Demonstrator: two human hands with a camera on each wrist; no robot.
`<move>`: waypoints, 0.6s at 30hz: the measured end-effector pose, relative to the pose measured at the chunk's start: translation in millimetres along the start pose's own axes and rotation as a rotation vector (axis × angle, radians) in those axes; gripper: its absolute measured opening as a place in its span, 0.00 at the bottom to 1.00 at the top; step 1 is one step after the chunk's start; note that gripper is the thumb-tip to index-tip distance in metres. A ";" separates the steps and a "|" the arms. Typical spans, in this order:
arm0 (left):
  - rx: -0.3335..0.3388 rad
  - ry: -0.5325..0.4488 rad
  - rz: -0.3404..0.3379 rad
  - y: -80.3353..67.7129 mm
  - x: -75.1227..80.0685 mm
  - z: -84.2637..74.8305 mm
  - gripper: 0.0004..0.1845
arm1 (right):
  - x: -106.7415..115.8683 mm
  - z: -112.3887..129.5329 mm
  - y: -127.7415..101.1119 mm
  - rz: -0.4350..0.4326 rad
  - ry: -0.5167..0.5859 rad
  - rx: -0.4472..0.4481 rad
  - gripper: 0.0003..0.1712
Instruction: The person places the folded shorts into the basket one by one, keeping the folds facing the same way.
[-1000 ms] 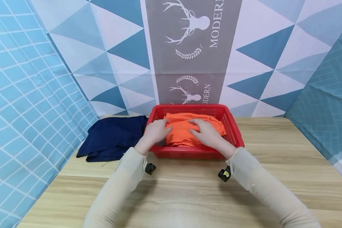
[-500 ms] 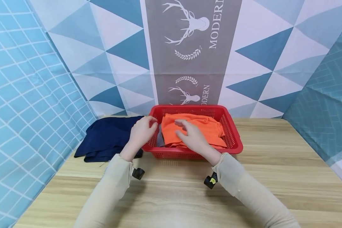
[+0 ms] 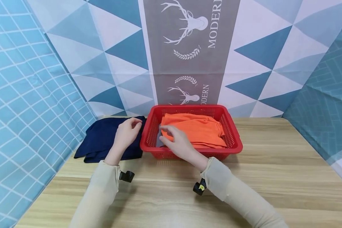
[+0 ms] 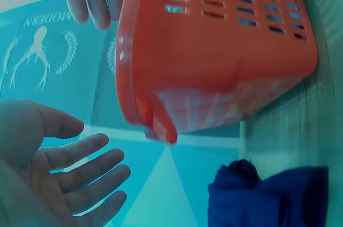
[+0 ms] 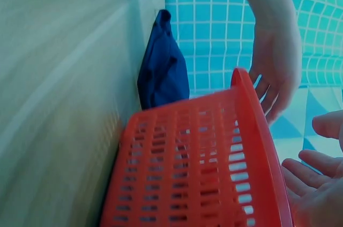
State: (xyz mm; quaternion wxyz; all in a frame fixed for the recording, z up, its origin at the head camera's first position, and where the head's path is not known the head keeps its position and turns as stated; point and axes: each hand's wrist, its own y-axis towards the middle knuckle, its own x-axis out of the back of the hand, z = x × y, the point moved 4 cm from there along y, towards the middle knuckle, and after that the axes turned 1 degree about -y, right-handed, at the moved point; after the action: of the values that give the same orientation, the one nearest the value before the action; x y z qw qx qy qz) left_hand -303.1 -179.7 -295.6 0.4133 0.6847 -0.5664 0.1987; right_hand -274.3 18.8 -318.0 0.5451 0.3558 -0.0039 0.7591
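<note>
Head view, left to right: a navy garment (image 3: 108, 139) is lying crumpled toward the bench's (image 3: 273, 164) far-left corner, not yet folded and not in the basket. The left hand (image 3: 125, 134) is hovering above its right edge with fingers loosely bent, grasping nothing; whether it is touching the cloth cannot be told. Just beside it, a red basket (image 3: 233, 142) is standing at the middle of the far edge, holding a folded orange garment (image 3: 196, 129) with a sliver of grey cloth (image 3: 159, 141) showing at its left. The right hand (image 3: 176, 142) is resting over the basket's near-left corner, fingers released and extended at the orange garment's left edge. Judged from this layout, the orange piece is already stowed, while the navy one is remaining to be handled. The bench is showing pale wood grain; patterned cloth backdrops in blue triangles, grid lines and a grey deer banner (image 3: 191, 50) are enclosing it on three sides.
</note>
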 end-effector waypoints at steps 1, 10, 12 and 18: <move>0.005 0.000 -0.005 -0.2 1.6 3.6 0.15 | -2.6 1.4 -0.2 0.003 0.007 0.007 0.24; 0.055 0.005 -0.065 -4.2 14.7 29.9 0.16 | -22.6 10.6 -4.5 0.050 0.042 0.043 0.22; 0.069 0.005 -0.070 -5.1 16.4 35.2 0.16 | -25.7 12.0 -5.1 0.059 0.061 0.038 0.22; 0.132 0.021 -0.090 -6.1 19.7 53.8 0.16 | -33.6 16.9 -6.0 0.085 0.106 0.055 0.22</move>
State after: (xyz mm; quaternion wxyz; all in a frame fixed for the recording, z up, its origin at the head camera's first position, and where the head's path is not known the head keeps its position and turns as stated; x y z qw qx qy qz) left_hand -302.4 -234.2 -314.3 0.3819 0.7331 -0.5163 0.2241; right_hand -255.1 -13.1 -326.0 0.5018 0.3294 0.0305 0.7992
